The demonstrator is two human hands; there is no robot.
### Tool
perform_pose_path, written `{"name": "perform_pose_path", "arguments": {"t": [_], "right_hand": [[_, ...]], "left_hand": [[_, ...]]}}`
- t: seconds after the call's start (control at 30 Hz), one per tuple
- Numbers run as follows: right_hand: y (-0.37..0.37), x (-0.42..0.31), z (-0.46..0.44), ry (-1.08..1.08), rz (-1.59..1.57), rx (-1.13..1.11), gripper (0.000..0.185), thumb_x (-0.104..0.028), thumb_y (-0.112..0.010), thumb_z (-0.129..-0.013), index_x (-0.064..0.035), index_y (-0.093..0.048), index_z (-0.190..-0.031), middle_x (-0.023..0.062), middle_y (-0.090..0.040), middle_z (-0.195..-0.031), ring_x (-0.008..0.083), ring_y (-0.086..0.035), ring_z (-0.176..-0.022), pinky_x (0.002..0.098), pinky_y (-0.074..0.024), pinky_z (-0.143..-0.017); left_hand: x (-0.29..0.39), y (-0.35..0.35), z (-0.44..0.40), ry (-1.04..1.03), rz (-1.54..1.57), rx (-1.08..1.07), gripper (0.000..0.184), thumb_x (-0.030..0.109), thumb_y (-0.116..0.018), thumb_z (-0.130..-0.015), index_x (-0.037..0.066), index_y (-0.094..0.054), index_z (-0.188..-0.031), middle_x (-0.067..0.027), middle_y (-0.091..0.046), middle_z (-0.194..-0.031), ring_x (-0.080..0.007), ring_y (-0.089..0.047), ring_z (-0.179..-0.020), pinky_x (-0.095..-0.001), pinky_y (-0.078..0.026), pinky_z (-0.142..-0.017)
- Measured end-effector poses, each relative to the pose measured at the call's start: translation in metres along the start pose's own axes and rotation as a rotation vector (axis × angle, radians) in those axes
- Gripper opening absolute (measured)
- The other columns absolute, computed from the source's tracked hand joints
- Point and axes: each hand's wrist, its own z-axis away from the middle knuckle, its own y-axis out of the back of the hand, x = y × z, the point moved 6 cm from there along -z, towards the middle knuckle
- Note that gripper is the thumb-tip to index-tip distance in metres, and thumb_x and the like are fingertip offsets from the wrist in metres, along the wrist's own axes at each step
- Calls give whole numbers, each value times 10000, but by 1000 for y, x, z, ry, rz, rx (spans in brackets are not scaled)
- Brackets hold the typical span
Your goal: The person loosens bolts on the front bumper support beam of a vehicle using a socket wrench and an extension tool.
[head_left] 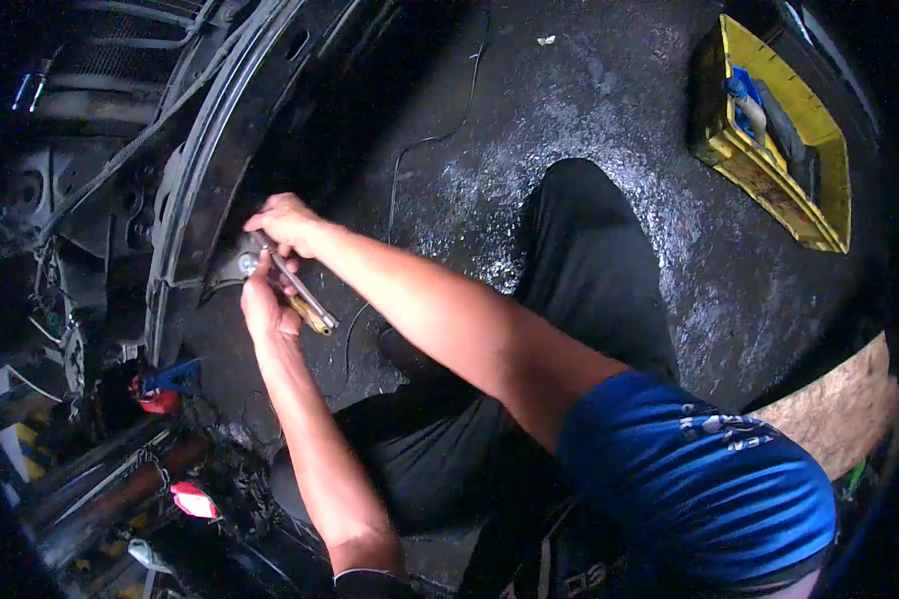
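Tool (pixel 309 297) at frame's (pixel 192 230) lower corner, nr bolt (pixel 249 263). L hand (pixel 270 304) has its grip round it; R hand (pixel 292 224) at its upper end, grip unclear.

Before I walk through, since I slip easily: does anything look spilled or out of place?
The floor shines wet-looking beside the person's knee, perhaps spilled liquid, perhaps glare. A thin cable trails loose across it, a possible snag.
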Motion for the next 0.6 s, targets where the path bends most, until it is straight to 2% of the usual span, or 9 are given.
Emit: {"name": "perform_pose_path", "arguments": {"t": [0.07, 0.13, 0.2, 0.27, 0.3, 0.43, 0.6], "right_hand": [[20, 17, 0, -9, -24, -129, 184, -196, -739, -855, -25, -670, -850, 85, -651, -770, 156, -606, -566, 313, -400, -370], [55, 22, 12, -54, 129, 10, 204, -227, -759, -812, -41, -683, -844, 35, -662, -757, 122, -597, -602, 254, -445, -453], [87, 26, 28, -134, 172, -28, 194, -230, -752, -821, -48, -690, -849, 40, -658, -746, 111, -596, -598, 234, -465, -461], [114, 27, 42, -183, 181, -53, 189, -228, -737, -842, -66, -700, -932, 52, -681, -835, 115, -594, -599, 244, -481, -475], [128, 26, 54, -207, 186, -52, 199, -232, -734, -850, -91, -700, -985, 43, -683, -888, 112, -611, -660, 255, -507, -540], [174, 35, 80, -274, 105, -131, 208, -250, -734, -869, -135, -698, -1037, 25, -676, -1004, 118, -637, -790, 267, -513, -661], [192, 35, 103, -253, -62, -69, 186, -262, -714, -895, -136, -686, -1029, 18, -655, -980, 138, -643, -797, 290, -513, -701]], "left_hand": [[-12, -14, 12, 30, -87, -99, 179, 190, -556, -1015, 29, -624, -1057, -59, -683, -827, -115, -579, -602, -213, -350, -432], [-25, -22, 20, 88, -234, -119, 197, 217, -579, -1008, 44, -615, -1096, -62, -686, -827, -113, -583, -593, -220, -341, -417], [-40, -34, 32, 82, -418, -146, 193, 244, -584, -1006, 65, -595, -1077, -43, -677, -826, -94, -572, -592, -214, -327, -413], [-54, -48, 41, 99, -555, -198, 176, 244, -591, -1004, 78, -585, -1063, -29, -671, -817, -86, -571, -588, -212, -326, -415], [-62, -55, 46, 117, -581, -220, 173, 227, -601, -998, 72, -581, -1073, -26, -671, -803, -91, -581, -575, -218, -334, -420], [-85, -75, 54, 154, -669, -327, 169, 253, -614, -997, 93, -561, -1005, -9, -650, -776, -81, -575, -568, -216, -348, -442], [-93, -94, 61, 169, -766, -399, 182, 284, -594, -1010, 108, -558, -985, 4, -641, -760, -82, -569, -573, -222, -341, -445]]}}
